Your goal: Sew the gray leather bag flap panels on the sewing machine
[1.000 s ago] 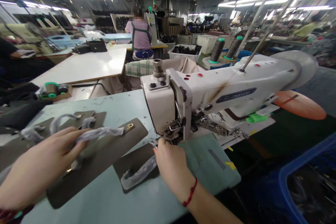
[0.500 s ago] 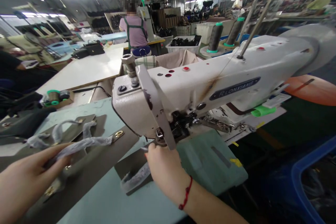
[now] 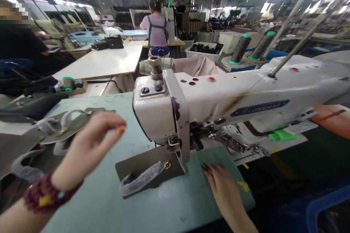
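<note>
My left hand [image 3: 87, 145] hovers above the pale green table [image 3: 109, 204], left of the white sewing machine [image 3: 218, 98]. Its thumb and fingertips are pinched together, and what they hold is too small to see. My right hand [image 3: 222, 191] lies flat on the table, right of the needle. Its fingers are stretched out, with the tips at a small dark tool [image 3: 205, 167]. A grey-brown leather piece [image 3: 144, 162] lies under the machine's head. It carries a plastic-wrapped strap [image 3: 139, 182] and a gold ring [image 3: 167, 165].
More leather pieces with wrapped straps [image 3: 71, 122] lie at the left of the table, beside dark bags [image 3: 30, 105]. Two thread cones [image 3: 240, 49] stand behind the machine. A person in a green apron [image 3: 157, 32] works at a far table. Another person [image 3: 19, 43] sits at the left. A blue bin [image 3: 328, 207] is low right.
My left hand let go of the wrapped strap and rose with fingers pinched. My right hand left the needle area and moved right, down onto the table. The view shifted.
</note>
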The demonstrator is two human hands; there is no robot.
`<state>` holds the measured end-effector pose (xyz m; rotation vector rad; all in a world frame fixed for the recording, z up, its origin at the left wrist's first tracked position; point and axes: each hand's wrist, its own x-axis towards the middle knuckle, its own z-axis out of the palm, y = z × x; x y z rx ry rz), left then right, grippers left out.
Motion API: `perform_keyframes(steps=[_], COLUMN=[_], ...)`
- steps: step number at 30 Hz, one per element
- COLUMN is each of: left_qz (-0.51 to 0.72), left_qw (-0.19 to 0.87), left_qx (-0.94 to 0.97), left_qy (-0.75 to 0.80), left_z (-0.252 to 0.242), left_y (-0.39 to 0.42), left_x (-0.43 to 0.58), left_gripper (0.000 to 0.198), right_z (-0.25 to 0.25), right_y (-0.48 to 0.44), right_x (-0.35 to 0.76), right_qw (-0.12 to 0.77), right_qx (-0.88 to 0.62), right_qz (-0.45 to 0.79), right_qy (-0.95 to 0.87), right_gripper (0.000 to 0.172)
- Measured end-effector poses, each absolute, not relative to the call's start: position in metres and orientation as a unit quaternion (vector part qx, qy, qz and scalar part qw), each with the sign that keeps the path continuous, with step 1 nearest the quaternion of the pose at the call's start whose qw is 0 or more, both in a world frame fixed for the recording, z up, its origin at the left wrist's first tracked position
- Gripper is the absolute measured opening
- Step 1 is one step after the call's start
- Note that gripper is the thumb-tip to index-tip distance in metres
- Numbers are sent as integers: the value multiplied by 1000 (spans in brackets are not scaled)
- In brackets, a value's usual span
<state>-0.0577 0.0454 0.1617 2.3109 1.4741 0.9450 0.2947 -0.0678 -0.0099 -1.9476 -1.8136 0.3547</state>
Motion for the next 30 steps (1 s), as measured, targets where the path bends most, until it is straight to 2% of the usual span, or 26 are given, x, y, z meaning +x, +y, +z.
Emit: perform_keyframes(steps=[2,3,4,7,9,12,14,17,20,24,30], left_qz=[242,229,247,251,227,237,198,116,76,84,106], left_qw=[263,260,203,3,-39,-72,-64,-34,-48,-54,-28], left_qx=[843,863,862,839,805,806,850,898,902,907,900], left_qy=[402,368,393,482,546,538,484,424,421,409,422], left_z=[115,84,52,-25,-43,-21,12,64,95,102,92], left_y=[-15,-44,-69,-100,-82,-29,-2,13,9,6,12], left_x=[-33,-25,-20,-13,-9,-3,0,-1,0,4,4], left_gripper=[26,20,26,67,80,80,68,55,49,41,41], right_z=[-12,-9,-5,12,20,27,31,37,42,45,43], right_y=[-62,-60,-57,-49,-44,-40,-41,-45,-48,-47,-44], right_x=[283,275,267,241,224,204,195,187,185,185,186], right_qw=[276,305,332,375,382,387,401,431,448,461,450], right_qx=[-664,-639,-615,-562,-544,-551,-558,-545,-539,-534,-534], right_qz=[86,95,121,226,275,326,365,430,480,507,508], right_qy=[-689,-700,-705,-702,-694,-663,-628,-576,-528,-495,-505], right_gripper=[37,36,34,33,32,31,33,40,44,44,44])
